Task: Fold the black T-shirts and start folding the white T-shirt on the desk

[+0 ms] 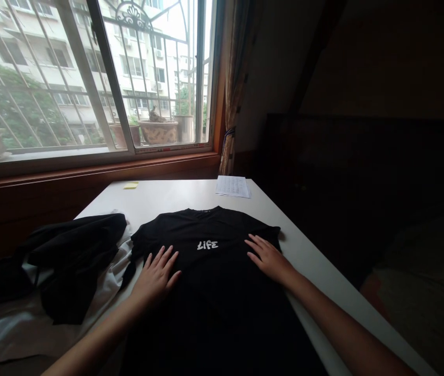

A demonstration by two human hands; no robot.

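Observation:
A black T-shirt [214, 292] with white lettering on its chest lies spread face up on the white table [175, 193], its neckline toward the far edge. Palm down, my left hand [157, 274] rests on the shirt's left side, just below the sleeve, fingers stretched and apart. On the opposite side, my right hand [268, 257] lies flat near the right sleeve, its fingers also extended. Neither hand grips the cloth. The lower part of the shirt runs out of view at the bottom.
To the left lies a heap of black and white clothes [76, 250]. A yellow sticky note [131, 185] and some printed sheets of paper [233, 186] sit near the table's far edge. Beyond stand a barred window [128, 78] and a tied curtain [231, 104].

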